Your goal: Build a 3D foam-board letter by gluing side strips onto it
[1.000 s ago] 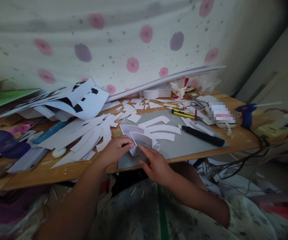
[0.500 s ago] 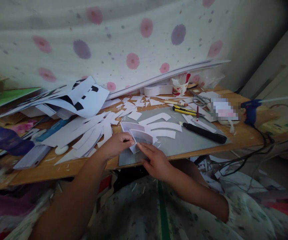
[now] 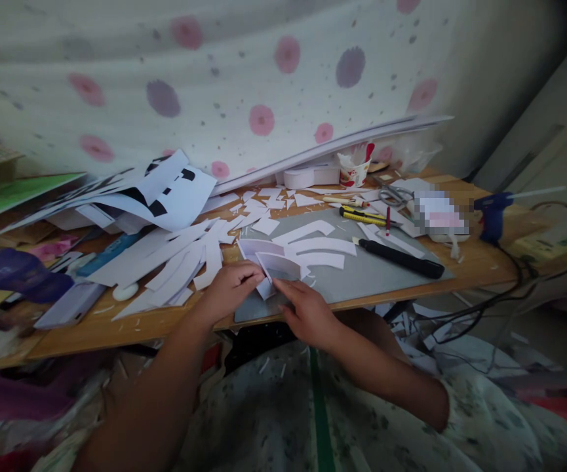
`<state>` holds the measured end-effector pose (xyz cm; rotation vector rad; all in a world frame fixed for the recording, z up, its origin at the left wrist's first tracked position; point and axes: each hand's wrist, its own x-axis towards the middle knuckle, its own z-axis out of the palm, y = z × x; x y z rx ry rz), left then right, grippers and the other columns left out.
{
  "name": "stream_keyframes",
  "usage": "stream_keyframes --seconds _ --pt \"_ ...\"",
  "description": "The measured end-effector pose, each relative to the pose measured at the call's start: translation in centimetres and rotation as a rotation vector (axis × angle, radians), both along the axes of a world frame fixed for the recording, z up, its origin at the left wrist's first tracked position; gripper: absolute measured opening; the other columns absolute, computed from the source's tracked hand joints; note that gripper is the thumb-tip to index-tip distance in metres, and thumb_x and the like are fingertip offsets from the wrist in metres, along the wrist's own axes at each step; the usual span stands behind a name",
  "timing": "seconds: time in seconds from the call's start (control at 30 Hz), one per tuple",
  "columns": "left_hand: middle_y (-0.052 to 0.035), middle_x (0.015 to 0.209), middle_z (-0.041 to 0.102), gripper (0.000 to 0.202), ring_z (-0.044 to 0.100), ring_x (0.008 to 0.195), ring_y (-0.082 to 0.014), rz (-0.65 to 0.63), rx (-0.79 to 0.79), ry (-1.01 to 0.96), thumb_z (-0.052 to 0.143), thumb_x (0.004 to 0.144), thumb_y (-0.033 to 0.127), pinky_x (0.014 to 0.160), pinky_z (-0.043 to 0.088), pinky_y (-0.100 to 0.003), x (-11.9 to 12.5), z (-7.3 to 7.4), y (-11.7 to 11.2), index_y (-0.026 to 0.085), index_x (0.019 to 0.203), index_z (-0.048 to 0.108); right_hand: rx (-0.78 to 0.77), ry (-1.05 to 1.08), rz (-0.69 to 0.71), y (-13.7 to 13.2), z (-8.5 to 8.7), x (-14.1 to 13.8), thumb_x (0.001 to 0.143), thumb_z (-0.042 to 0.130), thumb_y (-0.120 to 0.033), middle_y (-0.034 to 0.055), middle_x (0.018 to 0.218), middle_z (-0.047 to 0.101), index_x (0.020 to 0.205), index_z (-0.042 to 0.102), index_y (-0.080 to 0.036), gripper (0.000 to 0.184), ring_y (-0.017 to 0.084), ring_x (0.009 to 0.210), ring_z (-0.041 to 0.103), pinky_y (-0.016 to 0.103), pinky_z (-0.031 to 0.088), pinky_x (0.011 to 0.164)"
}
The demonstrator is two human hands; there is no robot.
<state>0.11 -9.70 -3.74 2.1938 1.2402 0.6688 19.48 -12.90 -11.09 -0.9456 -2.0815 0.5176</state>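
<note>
A small upright assembly of white board strips [image 3: 283,264] stands near the front of the grey cutting mat [image 3: 362,288]. My left hand [image 3: 234,288] pinches its near left edge between thumb and fingers. My right hand [image 3: 310,314] lays a stretched index fingertip against the near corner, with the thumb held apart below. Just behind the assembly lie curved white strips [image 3: 325,246]. A black-handled cutter [image 3: 401,257] rests to the right on the mat, and a yellow-and-black utility knife [image 3: 362,216] lies farther back.
White offcuts [image 3: 175,262] cover the table to the left, beside printed sheets [image 3: 175,190]. A paper cup [image 3: 353,172], scissors [image 3: 395,195] and a blue glue gun [image 3: 492,216] are at the back right. Black cables [image 3: 514,275] hang over the right edge.
Both hands stay at the white assembly with almost the same grip. My right fingertip has shifted very slightly along the near corner. The view has moved a little.
</note>
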Motion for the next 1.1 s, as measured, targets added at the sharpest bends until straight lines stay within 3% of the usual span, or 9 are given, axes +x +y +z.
stream_keyframes --seconds 0.33,0.63,0.77,0.9,0.97,1.03,1.1 --pt "-0.0016 0.071 0.058 0.031 0.055 0.075 -0.0162 -0.124 -0.083 0.098 0.045 0.085 0.035 0.072 0.043 -0.026 0.3 1.3 1.2 0.017 0.063 0.056 -0.028 0.01 0.03 0.0 0.1 0.1 0.075 0.053 -0.008 0.0158 0.128 0.059 0.134 0.049 -0.011 0.06 0.027 0.116 0.055 0.043 0.046 0.099" --pt "-0.0027 0.078 0.059 0.032 0.056 0.078 -0.0169 -0.066 0.002 0.147 0.038 0.089 0.035 0.075 0.043 -0.028 0.6 1.1 0.2 0.018 0.068 0.056 0.002 -0.051 0.017 -0.2 0.3 -0.2 0.072 0.052 -0.008 0.019 0.128 0.058 0.133 0.049 -0.006 0.061 0.029 0.116 0.054 0.045 0.046 0.1" --pt "-0.0032 0.086 0.062 0.025 0.058 0.083 -0.0192 0.023 0.119 0.272 0.046 0.087 0.037 0.076 0.043 -0.029 0.6 0.6 -0.5 0.019 0.076 0.06 0.186 0.075 -0.015 -1.0 0.7 0.1 0.078 0.052 -0.014 0.0165 0.12 0.063 0.131 0.051 -0.011 0.053 0.025 0.11 0.057 0.041 0.049 0.095" --pt "-0.0055 0.095 0.064 0.023 0.057 0.092 -0.0238 0.043 0.266 0.435 0.046 0.085 0.034 0.083 0.041 -0.035 0.6 0.3 -0.5 0.021 0.08 0.064 0.421 0.198 -0.025 -1.7 1.4 3.4 0.08 0.049 -0.009 0.009 0.109 0.067 0.128 0.051 -0.023 0.05 0.018 0.099 0.061 0.034 0.053 0.085" --pt "-0.0061 0.093 0.064 0.026 0.055 0.092 -0.0255 0.052 0.31 0.477 0.043 0.087 0.033 0.085 0.04 -0.038 0.6 0.3 -0.5 0.022 0.078 0.064 0.451 0.188 -0.192 -1.4 1.8 6.7 0.08 0.051 -0.011 0.0068 0.101 0.069 0.118 0.059 -0.025 0.041 0.018 0.093 0.064 0.034 0.053 0.082" --pt "-0.0063 0.088 0.064 0.03 0.054 0.089 -0.0259 0.053 0.305 0.488 0.039 0.088 0.034 0.082 0.04 -0.038 0.6 0.1 -0.5 0.021 0.076 0.062 0.407 0.187 -0.554 -0.4 2.1 11.0 0.08 0.054 -0.021 0.0052 0.092 0.071 0.1 0.066 -0.025 0.024 0.02 0.088 0.065 0.036 0.053 0.08" --pt "-0.0061 0.082 0.064 0.033 0.054 0.085 -0.0255 0.05 0.284 0.486 0.035 0.089 0.036 0.078 0.04 -0.036 0.5 -0.1 -0.4 0.021 0.073 0.061 0.366 0.224 -0.81 1.1 2.5 16.1 0.081 0.052 -0.029 0.0089 0.092 0.07 0.092 0.067 -0.021 0.02 0.024 0.089 0.064 0.041 0.051 0.083"
